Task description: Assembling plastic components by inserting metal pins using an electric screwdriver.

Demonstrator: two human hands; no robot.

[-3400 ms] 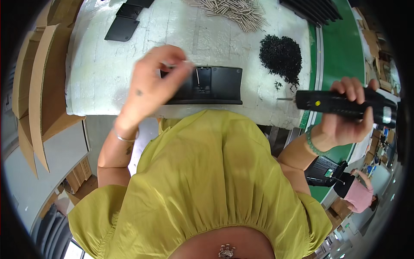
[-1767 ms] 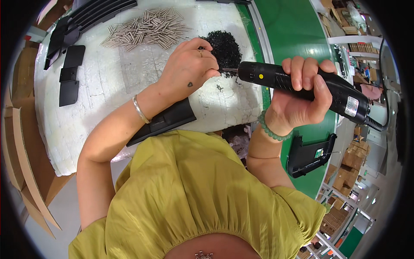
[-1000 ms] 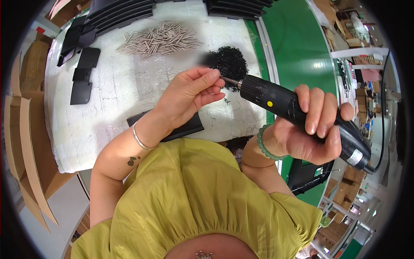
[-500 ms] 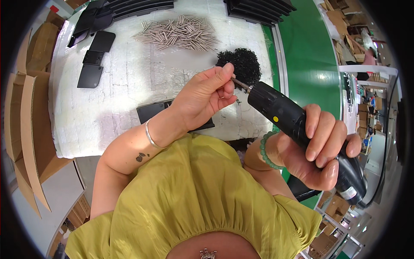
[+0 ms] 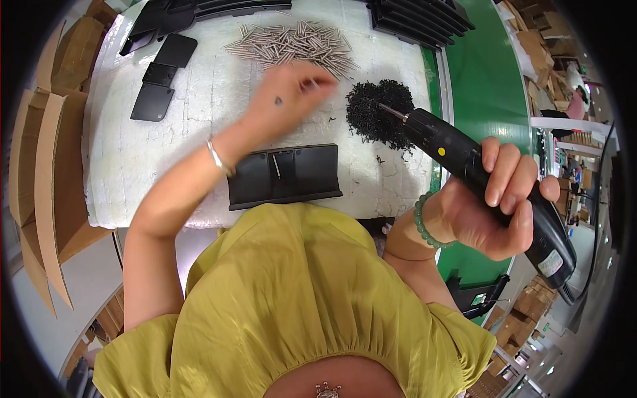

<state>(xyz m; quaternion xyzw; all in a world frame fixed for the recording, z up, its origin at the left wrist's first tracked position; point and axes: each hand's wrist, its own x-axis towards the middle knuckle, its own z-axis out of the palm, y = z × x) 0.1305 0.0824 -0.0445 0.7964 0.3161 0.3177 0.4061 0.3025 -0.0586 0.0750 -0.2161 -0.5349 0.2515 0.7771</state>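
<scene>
My right hand (image 5: 494, 212) is wrapped round a black electric screwdriver (image 5: 451, 142) with a yellow dot. Its metal bit points left, over the heap of small black screws (image 5: 378, 106). My left hand (image 5: 292, 96) is raised over the table, just short of the pile of silver metal pins (image 5: 292, 43). Motion smears its fingers, so whether they hold anything is hidden. Close to my body lies a black plastic panel (image 5: 312, 172) with a raised lip along its near edge. One silver pin (image 5: 277, 166) rests upon its middle.
White foam-like sheeting (image 5: 192, 142) covers the table. Several flat black plates (image 5: 154, 99) lie at the left, and stacked black panels (image 5: 418, 20) stand at the far right. A green surface (image 5: 484, 86) borders the right side; an open cardboard box (image 5: 66, 192) stands left.
My left hand has left the screwdriver's bit and swung left and away toward the pins, uncovering the black panel. The screwdriver stays in my right hand, nearly unmoved.
</scene>
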